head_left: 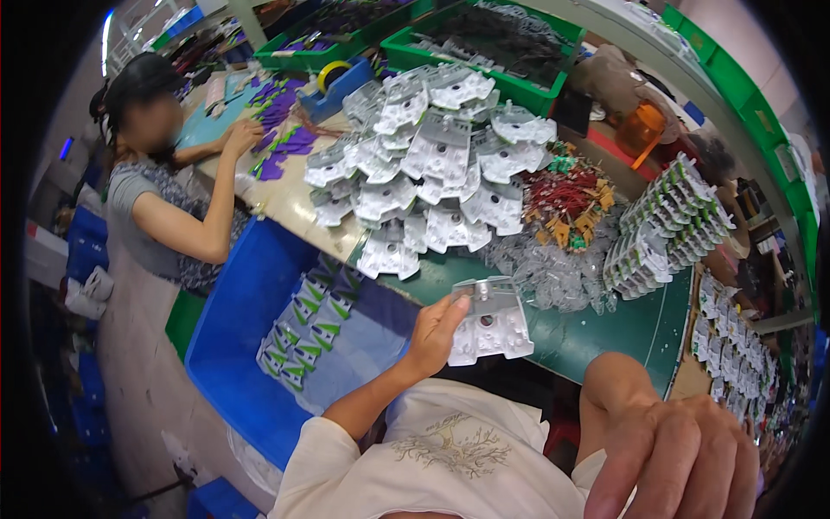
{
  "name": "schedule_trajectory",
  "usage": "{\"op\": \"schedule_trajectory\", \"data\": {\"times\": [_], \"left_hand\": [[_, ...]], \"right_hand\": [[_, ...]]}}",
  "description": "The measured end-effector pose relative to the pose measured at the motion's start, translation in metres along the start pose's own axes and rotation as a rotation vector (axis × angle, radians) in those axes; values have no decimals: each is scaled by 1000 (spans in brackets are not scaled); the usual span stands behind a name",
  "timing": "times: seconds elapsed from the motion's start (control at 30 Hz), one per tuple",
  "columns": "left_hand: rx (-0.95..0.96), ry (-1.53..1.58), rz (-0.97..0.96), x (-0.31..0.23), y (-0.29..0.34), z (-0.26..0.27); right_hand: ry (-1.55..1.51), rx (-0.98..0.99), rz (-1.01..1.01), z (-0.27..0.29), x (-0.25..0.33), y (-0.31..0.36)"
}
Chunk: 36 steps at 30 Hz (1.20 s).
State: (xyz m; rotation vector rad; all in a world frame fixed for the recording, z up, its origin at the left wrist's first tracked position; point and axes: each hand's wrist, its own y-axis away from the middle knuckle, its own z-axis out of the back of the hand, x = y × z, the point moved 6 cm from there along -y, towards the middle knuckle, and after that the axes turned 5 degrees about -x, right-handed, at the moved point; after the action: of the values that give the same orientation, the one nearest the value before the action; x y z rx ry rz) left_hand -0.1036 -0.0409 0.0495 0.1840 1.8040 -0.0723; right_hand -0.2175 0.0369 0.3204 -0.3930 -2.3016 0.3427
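Observation:
My left hand (437,333) grips a silvery plastic housing part (489,333) with a clear upper section, thumb on its face, over the front edge of the green table. My right hand (670,445) is raised close to the camera at the lower right. Its fingers are curled and pressed together; the fingertips are turned away, so whatever they hold, if anything, is hidden. Beyond my left hand lies a big pile of similar silvery housing parts (441,156). Right of that pile are a heap of red-wired small parts (571,203) and a heap of clear plastic pieces (553,272).
A blue bin (216,346) at left holds rows of white-and-green parts (303,333). Stacked housings (666,229) stand at right. Green crates (553,91) line the back, near a blue tape dispenser (327,102). A co-worker (173,190) handles purple pieces (275,130) at far left.

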Motion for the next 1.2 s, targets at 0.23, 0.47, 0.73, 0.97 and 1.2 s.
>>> {"op": "schedule_trajectory", "data": {"times": [0.23,0.47,0.73,0.97,1.2], "left_hand": [[72,-32,-43,-1,11,-15],[119,-119,10,5,17,-18],[211,-76,48,37,-10,-39],[458,-141,220,49,-34,-46],[484,-458,157,42,-49,-27]], "right_hand": [[189,281,-195,-23,20,4],[452,-90,-517,-1,26,34],[12,363,-296,42,24,-11],[150,853,-147,82,29,21],[1613,-14,-229,241,-76,14]]}}
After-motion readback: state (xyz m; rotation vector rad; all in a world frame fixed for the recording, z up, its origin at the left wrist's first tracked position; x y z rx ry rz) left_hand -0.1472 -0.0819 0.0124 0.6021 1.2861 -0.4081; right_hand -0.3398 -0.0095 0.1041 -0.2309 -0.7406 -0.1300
